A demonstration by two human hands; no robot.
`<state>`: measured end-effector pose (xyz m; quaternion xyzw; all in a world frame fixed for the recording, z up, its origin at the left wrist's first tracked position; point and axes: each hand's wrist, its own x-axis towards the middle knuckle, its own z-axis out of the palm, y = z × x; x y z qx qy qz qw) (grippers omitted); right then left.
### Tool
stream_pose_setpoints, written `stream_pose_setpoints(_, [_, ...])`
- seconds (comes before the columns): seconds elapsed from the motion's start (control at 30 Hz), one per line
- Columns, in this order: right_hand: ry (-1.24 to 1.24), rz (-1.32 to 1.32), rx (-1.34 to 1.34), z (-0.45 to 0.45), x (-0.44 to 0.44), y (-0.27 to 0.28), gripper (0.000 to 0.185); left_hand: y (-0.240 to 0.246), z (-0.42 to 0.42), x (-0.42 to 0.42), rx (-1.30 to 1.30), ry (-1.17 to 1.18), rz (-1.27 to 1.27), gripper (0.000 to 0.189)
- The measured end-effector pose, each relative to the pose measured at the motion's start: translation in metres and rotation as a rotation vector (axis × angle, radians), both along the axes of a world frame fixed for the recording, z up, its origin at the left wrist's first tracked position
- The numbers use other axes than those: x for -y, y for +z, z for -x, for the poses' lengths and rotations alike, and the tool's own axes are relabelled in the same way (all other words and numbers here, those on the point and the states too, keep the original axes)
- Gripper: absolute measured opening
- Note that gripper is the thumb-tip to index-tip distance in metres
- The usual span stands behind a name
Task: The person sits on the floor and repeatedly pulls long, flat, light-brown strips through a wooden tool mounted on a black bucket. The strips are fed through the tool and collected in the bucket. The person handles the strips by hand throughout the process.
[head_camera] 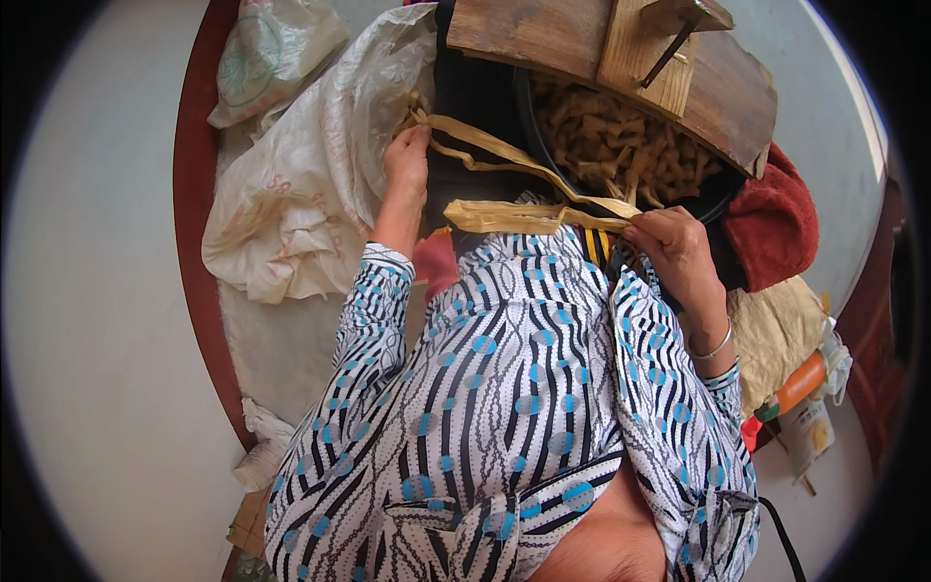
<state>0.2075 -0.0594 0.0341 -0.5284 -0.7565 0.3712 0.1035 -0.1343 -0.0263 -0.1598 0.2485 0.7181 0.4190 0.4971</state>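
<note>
Long flat tan strips (pixel 502 149), perhaps plant fibre, stretch across my lap between my two hands. At the upper left, my left hand (pixel 409 164) pinches their far end by the mouth of a white woven sack (pixel 291 182). My right hand (pixel 676 244) grips the other end of the strips near the rim of a black tub (pixel 527 116). A folded loop of strip (pixel 502 217) hangs leftward from the right hand, just above my patterned shirt. Many short, knotted-looking tan pieces (pixel 618 138) fill the tub.
Over the tub's far side lies a wooden board (pixel 531 29) with a block and a metal spike (pixel 669 52). Right of the tub is red cloth (pixel 774 218). An orange-handled tool (pixel 800 382) lies lower right. Another plastic sack (pixel 273 54) sits upper left.
</note>
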Motion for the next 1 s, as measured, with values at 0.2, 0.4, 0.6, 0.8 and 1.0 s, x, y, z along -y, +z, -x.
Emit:
stream_pose_setpoints(0.2, [0.064,-0.334,0.180,0.015,-0.011,0.013,0.035,0.120,-0.047,-0.002,-0.047,-0.221,-0.384,0.022])
stream_pose_setpoints(0.4, [-0.075,-0.877,-0.063,0.049,-0.041,0.054,0.041,0.206,-0.121,-0.015,0.278,-0.843,-0.675,0.016])
stream_pose_setpoints(0.6, [-0.415,-0.634,-0.269,0.024,-0.041,0.051,0.015,0.222,-0.148,-0.038,0.016,-0.949,-0.827,0.020])
stream_pose_setpoints(0.8, [-0.429,-0.068,-0.357,-0.003,-0.042,0.028,0.014,0.241,-0.148,-0.073,-0.690,-1.019,-1.049,0.022])
stream_pose_setpoints(1.0, [-0.048,0.141,-1.291,0.026,-0.020,0.081,0.024,0.203,-0.177,-0.079,0.325,-1.000,-0.767,0.039])
